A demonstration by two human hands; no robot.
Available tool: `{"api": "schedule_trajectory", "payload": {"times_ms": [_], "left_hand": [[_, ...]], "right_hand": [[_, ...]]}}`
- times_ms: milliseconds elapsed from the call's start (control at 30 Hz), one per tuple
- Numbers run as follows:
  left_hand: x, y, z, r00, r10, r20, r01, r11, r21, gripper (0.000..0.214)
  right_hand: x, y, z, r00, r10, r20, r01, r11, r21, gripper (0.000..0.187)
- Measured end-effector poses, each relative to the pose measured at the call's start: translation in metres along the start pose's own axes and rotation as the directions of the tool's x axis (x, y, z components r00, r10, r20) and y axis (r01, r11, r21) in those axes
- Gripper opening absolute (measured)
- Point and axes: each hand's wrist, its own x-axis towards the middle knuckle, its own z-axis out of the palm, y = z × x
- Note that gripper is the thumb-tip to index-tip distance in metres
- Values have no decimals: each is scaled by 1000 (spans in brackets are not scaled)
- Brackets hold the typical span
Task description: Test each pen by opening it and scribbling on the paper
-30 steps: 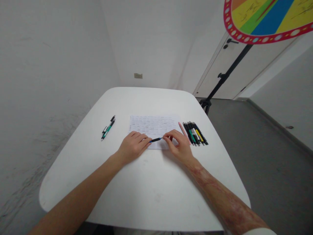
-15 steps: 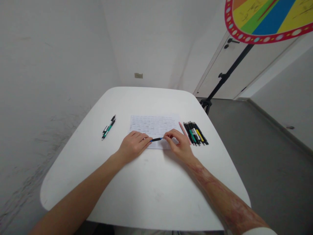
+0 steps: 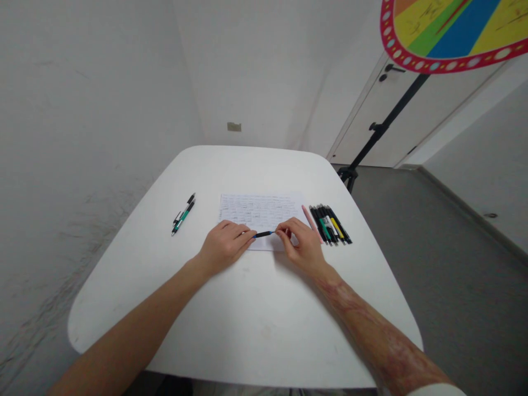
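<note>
Between my hands, a pen [image 3: 264, 234] with a black grip and blue ends lies sideways over the lower part of a written sheet of paper [image 3: 259, 208]. My left hand [image 3: 225, 243] is closed around the pen's left part, which its fingers hide. The thumb and index finger of my right hand [image 3: 302, 246] pinch the pen's right tip. Just beyond my right hand lies a pink pen [image 3: 309, 217], beside a row of several black, green, white and yellow pens [image 3: 330, 224].
Two pens [image 3: 183, 215] lie at the left of the white table [image 3: 256, 330]. A colourful wheel [image 3: 454, 36] on a black stand [image 3: 383, 129] rises behind the table's right side, in front of a door [image 3: 437, 121]. Walls border the table's left and far sides.
Both hands keep nearly the same place and grip on the pen. The right fingers shift only very slightly; the other pens stay where they were.
</note>
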Motion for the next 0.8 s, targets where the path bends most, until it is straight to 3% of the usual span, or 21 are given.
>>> {"api": "schedule_trajectory", "payload": {"times_ms": [167,333,600,800], "left_hand": [[0,1,1,1000,-15,4,15,1000,-21,17],[-2,0,2,998,-59,12,59,996,-63,18],[-7,-1,8,954,-293,69,294,956,-5,41],[-4,-2,3,957,-250,146,262,963,-67,36]], "right_hand": [[1,-1,-1,1000,-17,-11,16,998,-69,13],[-1,2,1,1000,6,28,-6,1000,19,14],[-2,8,3,998,68,-3,-68,993,99,13],[-1,7,0,996,87,-14,-85,992,94,11]]}}
